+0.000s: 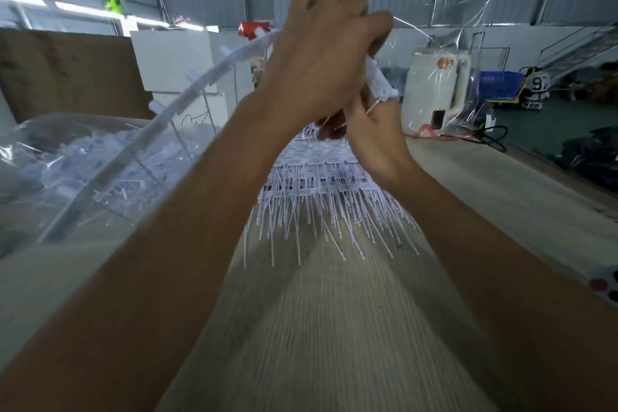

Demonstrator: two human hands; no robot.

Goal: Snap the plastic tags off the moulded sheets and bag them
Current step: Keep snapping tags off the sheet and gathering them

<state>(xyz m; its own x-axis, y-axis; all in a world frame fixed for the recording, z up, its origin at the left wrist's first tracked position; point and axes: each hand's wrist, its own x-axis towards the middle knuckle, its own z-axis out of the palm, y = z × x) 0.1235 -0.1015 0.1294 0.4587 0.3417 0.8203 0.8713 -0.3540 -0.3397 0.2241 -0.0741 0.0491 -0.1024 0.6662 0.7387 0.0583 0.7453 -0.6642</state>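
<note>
**Both hands up on a moulded strip, tags heaped below**

Closest to me, two bare forearms rise from the bottom corners and meet over the pale wooden table point(317, 328). On the table under the hands lies a pile of tags point(321, 191), white, flat printed heads stacked in rows with thin stems fanning out toward the near edge.

Above the pile the right hand point(374, 134) is curled, pinching a thin white stem between fingertips and thumb. Just over it, touching it, the left hand point(321, 67) is wrapped around a moulded strip point(187, 94), gripping it with fingers closed. The strip is a long white runner that bows away to the left and down, with short stubs sticking off it; a short piece of it juts out below the left hand toward the right hand.

To the left, beside the strip's far end, sits a clear plastic bag point(67, 170), open-topped and holding a loose mass of white pieces.

Further back, a brown cardboard sheet point(63, 70) stands at the left with white boxes point(174, 60) next to it. On the right, a white machine point(434, 90) under clear film stands at the table's end, and a blue crate point(500, 84) sits well beyond it on the floor.
</note>
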